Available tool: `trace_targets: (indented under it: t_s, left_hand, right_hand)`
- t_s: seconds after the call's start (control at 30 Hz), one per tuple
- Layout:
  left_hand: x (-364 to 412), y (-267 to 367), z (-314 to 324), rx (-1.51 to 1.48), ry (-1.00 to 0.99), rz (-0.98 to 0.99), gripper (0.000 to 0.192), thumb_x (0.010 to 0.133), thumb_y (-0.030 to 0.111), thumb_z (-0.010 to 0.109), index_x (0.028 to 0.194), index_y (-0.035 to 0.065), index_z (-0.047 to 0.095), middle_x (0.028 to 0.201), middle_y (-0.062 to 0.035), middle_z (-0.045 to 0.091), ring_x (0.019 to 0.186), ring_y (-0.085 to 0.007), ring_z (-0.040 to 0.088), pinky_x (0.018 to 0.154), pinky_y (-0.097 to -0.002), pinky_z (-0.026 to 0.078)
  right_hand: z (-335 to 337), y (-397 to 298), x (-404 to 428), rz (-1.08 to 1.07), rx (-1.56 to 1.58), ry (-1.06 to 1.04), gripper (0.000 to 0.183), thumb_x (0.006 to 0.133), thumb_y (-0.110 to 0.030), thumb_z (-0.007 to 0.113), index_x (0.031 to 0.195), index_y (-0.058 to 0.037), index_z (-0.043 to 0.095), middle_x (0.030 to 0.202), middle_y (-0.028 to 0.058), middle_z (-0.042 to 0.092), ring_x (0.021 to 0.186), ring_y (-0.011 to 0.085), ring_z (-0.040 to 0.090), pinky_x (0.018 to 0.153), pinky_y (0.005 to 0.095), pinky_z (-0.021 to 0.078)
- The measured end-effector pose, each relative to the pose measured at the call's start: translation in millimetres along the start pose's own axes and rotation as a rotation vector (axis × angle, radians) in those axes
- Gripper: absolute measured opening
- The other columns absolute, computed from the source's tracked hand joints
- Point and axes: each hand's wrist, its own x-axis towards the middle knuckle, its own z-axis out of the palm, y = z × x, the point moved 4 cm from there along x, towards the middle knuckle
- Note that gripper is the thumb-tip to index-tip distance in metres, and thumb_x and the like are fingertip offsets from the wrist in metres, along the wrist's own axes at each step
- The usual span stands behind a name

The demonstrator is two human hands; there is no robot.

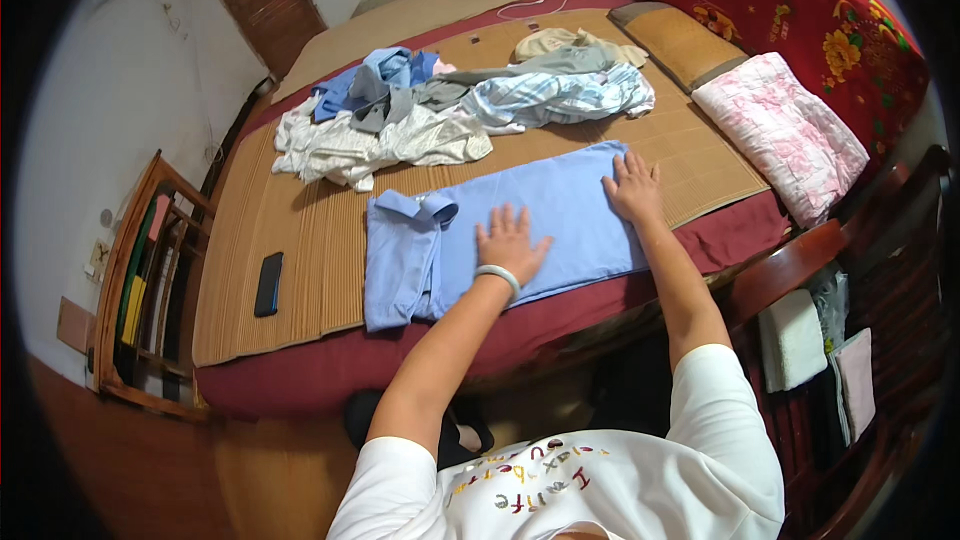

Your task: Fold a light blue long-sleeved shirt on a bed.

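A light blue collared shirt [570, 199] lies flat on the bed's bamboo mat, folded into a long rectangle. Its collar [412, 206] is at the left end, with a folded part of the shirt beneath and in front of it. My left hand [510, 246] rests palm down on the middle of the shirt, fingers spread, a pale bangle around the wrist. At the shirt's right end, my right hand [634, 187] lies flat near the far corner with its fingers apart. Neither hand grips the cloth.
Beyond the shirt spreads a heap of crumpled clothes [435, 139]. A black phone [268, 283] lies on the mat at left. At right are a folded pink-and-white quilt [780, 127], a tan pillow [679, 41] and a dark wooden chair [787, 270] against the bed's edge.
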Motion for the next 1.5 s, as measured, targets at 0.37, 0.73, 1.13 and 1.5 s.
trace_targets:
  t_s: [0.37, 0.73, 1.13, 1.5]
  left_hand:
    - [-37.3, -25.8, -0.6, -0.08, -0.052, 0.327, 0.069, 0.1, 0.053, 0.039, 0.155, 0.0123, 0.031, 0.163, -0.015, 0.022, 0.152, -0.03, 0.019, 0.121, -0.0496, 0.015]
    - [-61.5, -12.3, 1.2, 0.0, 0.009, 0.299, 0.071, 0.099, 0.053, 0.044, 0.156, 0.0134, 0.03, 0.163, -0.016, 0.021, 0.15, -0.0379, 0.018, 0.119, -0.0591, 0.014]
    - [-27.3, 30.4, -16.9, -0.187, 0.018, 0.264, 0.077, 0.095, 0.06, 0.046, 0.156, 0.0145, 0.031, 0.162, -0.0142, 0.025, 0.151, -0.0361, 0.019, 0.119, -0.0585, 0.015]
    - [-45.0, 33.8, 3.1, -0.02, 0.095, 0.592, 0.055, 0.101, 0.041, 0.047, 0.151, 0.0214, 0.041, 0.159, -0.0079, 0.034, 0.146, -0.0354, 0.031, 0.116, -0.0581, 0.023]
  right_hand:
    - [1.2, -0.3, -0.8, -0.014, -0.004, 0.016, 0.066, 0.096, -0.052, 0.045, 0.148, -0.0117, 0.045, 0.157, 0.014, 0.038, 0.147, 0.0274, 0.031, 0.12, 0.0542, 0.0156]
    - [0.0, 2.2, -1.6, 0.001, 0.015, 0.04, 0.067, 0.096, -0.053, 0.045, 0.147, -0.0109, 0.045, 0.156, 0.0141, 0.038, 0.147, 0.0264, 0.031, 0.12, 0.0542, 0.0162]
    - [-2.9, 0.0, -2.8, 0.013, -0.018, 0.008, 0.065, 0.096, -0.052, 0.045, 0.147, -0.0115, 0.046, 0.157, 0.0142, 0.037, 0.147, 0.0275, 0.031, 0.12, 0.0556, 0.0177]
    - [-1.3, 2.8, -0.6, -0.012, 0.007, 0.044, 0.064, 0.096, -0.051, 0.047, 0.145, -0.0107, 0.048, 0.156, 0.015, 0.039, 0.146, 0.0288, 0.032, 0.119, 0.0568, 0.0185]
